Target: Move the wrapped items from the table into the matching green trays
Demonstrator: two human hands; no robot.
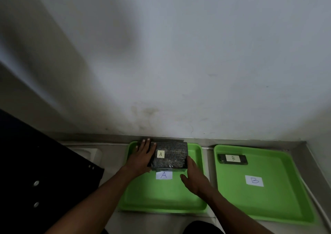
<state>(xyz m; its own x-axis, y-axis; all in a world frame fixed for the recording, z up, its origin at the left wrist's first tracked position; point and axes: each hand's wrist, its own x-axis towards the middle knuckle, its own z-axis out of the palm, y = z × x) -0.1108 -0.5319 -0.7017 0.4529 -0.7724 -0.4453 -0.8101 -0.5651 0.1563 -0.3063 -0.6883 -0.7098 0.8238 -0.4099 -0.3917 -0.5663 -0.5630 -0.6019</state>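
Note:
A dark wrapped block with a yellow "A" sticker [172,155] lies at the far end of the left green tray [161,196], which carries a white "A" label. My left hand [141,157] lies flat against the block's left side, fingers stretched toward the wall. My right hand [194,175] touches the block's near right corner with its fingers. Both hands frame the block. The right green tray [268,203] has a white "B" label and holds a small flat dark wrapped item with a "B" sticker [232,159] near its far left corner.
A white wall [179,63] rises directly behind the trays. A black panel with metal studs [35,180] fills the left side. A metal rim [308,162] runs along the right tray's outer side. Pale counter shows between the trays.

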